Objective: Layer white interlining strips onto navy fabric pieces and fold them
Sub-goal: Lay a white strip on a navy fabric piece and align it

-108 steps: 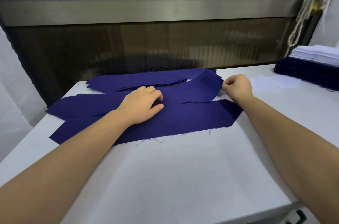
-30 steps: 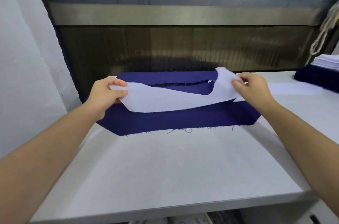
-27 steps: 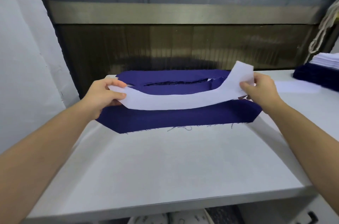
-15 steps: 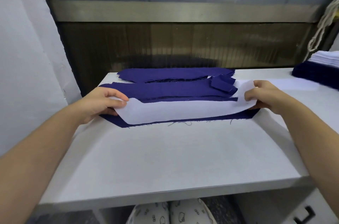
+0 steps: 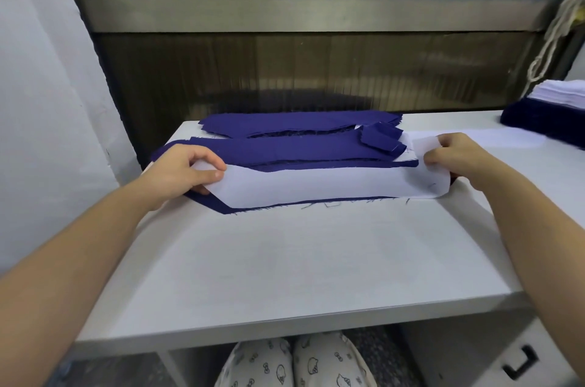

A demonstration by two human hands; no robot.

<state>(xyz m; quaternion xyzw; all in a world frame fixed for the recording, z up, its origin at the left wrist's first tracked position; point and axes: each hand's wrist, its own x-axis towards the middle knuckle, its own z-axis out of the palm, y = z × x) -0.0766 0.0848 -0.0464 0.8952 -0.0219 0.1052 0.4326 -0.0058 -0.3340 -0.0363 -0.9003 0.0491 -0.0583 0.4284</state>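
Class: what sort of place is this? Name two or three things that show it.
Probably a garment workshop: frayed cut navy fabric pieces on a white table, a white interlining strip held by the left hand and right hand, and a stack of navy and white pieces.

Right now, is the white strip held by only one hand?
No, the left hand and right hand each pinch one end of the white strip.

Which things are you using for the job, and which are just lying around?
For the job: white strip, pinched by left hand and right hand; navy piece under it; more navy pieces behind; stack of spares.
Lying about: hanging cord; drawer handle.
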